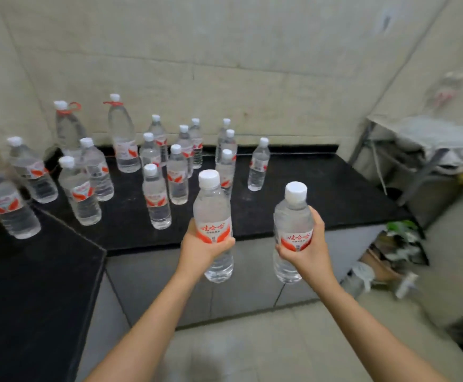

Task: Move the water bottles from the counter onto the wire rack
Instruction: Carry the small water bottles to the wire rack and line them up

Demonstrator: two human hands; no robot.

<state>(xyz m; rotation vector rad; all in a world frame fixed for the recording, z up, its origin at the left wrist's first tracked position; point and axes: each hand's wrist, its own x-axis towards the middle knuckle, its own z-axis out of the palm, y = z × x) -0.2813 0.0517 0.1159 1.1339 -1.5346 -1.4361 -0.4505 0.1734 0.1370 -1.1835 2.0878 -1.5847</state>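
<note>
The left hand [202, 250] gripped one water bottle [211, 210], the right hand [311, 253] a second bottle [293, 216]; carrying both upright, unsqueezed, seemed best.

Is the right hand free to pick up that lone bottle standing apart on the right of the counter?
Probably not yet: the right hand is full, gripping a bottle. The lone bottle itself stands clear, with bare counter before it.
</note>
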